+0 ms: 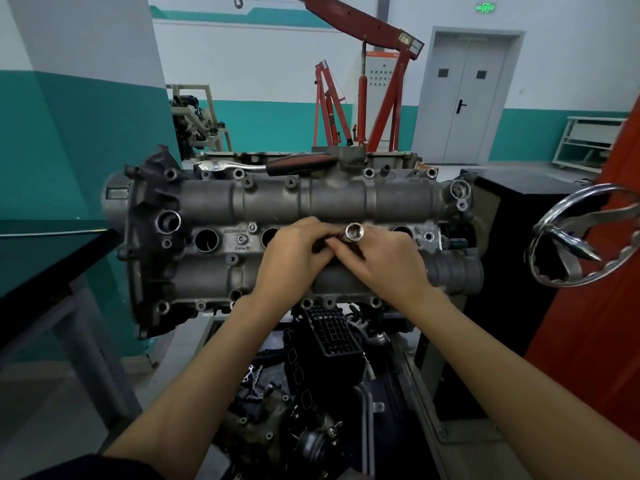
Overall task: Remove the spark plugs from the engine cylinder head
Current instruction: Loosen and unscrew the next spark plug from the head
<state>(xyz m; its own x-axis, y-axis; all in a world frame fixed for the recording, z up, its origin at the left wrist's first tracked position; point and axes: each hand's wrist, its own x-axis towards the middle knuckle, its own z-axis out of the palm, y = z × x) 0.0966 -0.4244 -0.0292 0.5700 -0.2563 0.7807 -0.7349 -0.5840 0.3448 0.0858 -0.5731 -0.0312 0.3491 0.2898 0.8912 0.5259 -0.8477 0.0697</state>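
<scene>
Both hands work at the middle of the cylinder head (277, 199), over the row of plug wells between the 2 cam housings. Right hand (384, 261) has its fingers curled round a chrome spark plug socket (354, 232), open end facing the camera. Left hand (294, 252) has its fingertips pinched against the socket's lower end; whether a spark plug sits in there cannot be told, the fingers hide it. 2 open wells show toward the left end of the head (206, 240), 1 toward the right end (401, 231); no plug tops are visible in them.

Risks, as judged:
- Socket or plug slips from the 2-hand hold and drops back into a well or down into the parts below the near edge (332, 336).
- Ratchet (263, 165) lies loose along the far edge of the head; a knock could send it off.
</scene>
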